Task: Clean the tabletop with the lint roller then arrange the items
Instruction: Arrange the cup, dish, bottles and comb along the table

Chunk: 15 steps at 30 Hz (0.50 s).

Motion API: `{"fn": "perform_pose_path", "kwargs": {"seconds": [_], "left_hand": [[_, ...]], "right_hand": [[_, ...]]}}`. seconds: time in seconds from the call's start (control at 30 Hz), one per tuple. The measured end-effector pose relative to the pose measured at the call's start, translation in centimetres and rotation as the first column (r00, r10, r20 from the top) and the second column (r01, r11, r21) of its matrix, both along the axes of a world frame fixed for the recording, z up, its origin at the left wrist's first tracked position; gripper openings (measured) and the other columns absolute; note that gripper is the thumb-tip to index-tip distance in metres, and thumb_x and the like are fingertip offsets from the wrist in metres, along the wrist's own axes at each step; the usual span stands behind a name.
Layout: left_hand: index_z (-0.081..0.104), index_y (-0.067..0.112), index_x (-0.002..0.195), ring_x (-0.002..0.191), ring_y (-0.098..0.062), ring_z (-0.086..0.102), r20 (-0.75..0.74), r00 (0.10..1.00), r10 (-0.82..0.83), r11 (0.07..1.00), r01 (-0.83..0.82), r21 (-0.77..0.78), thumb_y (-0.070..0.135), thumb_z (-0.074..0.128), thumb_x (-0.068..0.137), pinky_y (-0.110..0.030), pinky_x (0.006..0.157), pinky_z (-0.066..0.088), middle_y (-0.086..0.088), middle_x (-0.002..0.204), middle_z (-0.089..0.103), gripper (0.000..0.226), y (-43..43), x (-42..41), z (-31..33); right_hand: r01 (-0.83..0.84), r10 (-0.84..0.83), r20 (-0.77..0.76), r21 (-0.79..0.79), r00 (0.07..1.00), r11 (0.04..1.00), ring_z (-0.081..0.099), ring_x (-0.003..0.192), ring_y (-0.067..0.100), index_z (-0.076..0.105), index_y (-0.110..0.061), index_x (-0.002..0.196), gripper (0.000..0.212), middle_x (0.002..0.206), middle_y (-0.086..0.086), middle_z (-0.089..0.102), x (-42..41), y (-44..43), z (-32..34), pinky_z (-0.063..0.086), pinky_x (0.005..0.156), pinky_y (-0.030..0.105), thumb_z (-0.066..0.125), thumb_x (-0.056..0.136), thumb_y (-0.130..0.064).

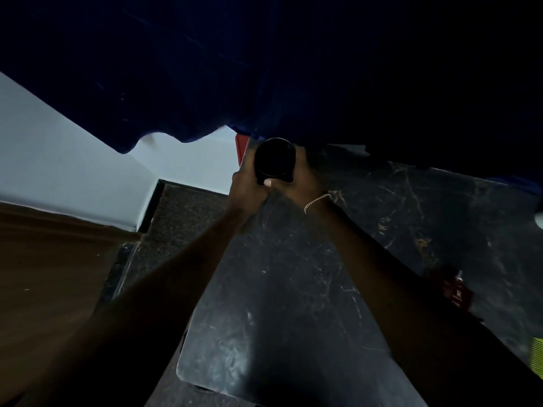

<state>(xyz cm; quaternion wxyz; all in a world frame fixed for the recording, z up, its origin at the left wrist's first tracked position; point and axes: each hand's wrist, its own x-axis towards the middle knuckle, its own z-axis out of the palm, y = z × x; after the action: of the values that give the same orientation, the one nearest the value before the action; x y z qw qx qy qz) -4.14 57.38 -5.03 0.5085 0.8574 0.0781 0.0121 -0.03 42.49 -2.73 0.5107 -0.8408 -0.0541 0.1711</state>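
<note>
Progress appears to sit in the arranging stage, as a judgement: both hands, left hand (245,183) and right hand (305,179), wrap a dark cylindrical container (274,160) with fingers closed around its sides, above the far end of the black marble tabletop (293,289). No lint roller is identifiable, so the cleaning step cannot be confirmed. Beyond the fingertips, dark blue fabric (235,69) hides the table's far edge; a red-labelled item (457,292), right of the right forearm, is too dim to name.
</note>
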Motion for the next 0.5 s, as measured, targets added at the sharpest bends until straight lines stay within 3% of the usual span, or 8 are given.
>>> {"fn": "perform_pose_path", "kwargs": {"seconds": [0.2,0.33,0.4,0.5], "left_hand": [[0.033,0.025,0.156,0.107,-0.005,0.057,0.013,1.000,0.005,0.999,-0.005,0.037,0.024,0.084,0.082,0.007,0.075,0.040,-0.001,0.130,0.068,0.089,0.12,0.33,-0.61],[0.033,0.022,0.157,0.108,-0.002,0.057,0.018,1.000,-0.005,0.999,0.004,0.051,0.023,0.084,0.082,0.008,0.078,0.039,-0.002,0.130,0.069,0.091,0.18,0.31,-0.50],[0.034,0.019,0.156,0.107,0.001,0.056,0.009,1.000,0.000,0.999,-0.001,0.048,0.020,0.085,0.082,0.008,0.077,0.039,-0.001,0.129,0.068,0.090,0.05,0.28,-0.44],[0.031,0.020,0.159,0.110,-0.010,0.059,-0.006,1.000,0.006,0.999,-0.006,0.051,0.019,0.084,0.084,0.010,0.075,0.037,-0.009,0.132,0.069,0.092,-0.19,0.11,-0.01]], "right_hand": [[0.046,-0.046,-0.026,-0.018,0.999,0.999,0.052,0.126,0.023,0.031,-0.023,0.143,0.099,0.140,0.005,0.051,0.17,0.43,-0.97,0.047,0.105,0.042,0.088,0.063,-0.032],[0.062,-0.062,-0.049,-0.015,0.997,0.998,0.053,0.125,0.023,0.032,-0.018,0.143,0.100,0.138,0.007,0.052,0.21,0.65,-1.11,0.047,0.105,0.046,0.089,0.061,-0.029],[0.065,-0.066,-0.062,-0.021,0.996,0.998,0.051,0.128,0.024,0.029,-0.016,0.146,0.105,0.141,0.007,0.051,0.17,0.67,-1.06,0.045,0.107,0.046,0.090,0.062,-0.027],[0.051,-0.054,-0.111,-0.028,0.992,0.998,0.046,0.136,0.025,0.015,-0.016,0.154,0.115,0.150,0.009,0.044,-0.21,0.31,-0.49,0.040,0.112,0.044,0.089,0.065,-0.022]]}}
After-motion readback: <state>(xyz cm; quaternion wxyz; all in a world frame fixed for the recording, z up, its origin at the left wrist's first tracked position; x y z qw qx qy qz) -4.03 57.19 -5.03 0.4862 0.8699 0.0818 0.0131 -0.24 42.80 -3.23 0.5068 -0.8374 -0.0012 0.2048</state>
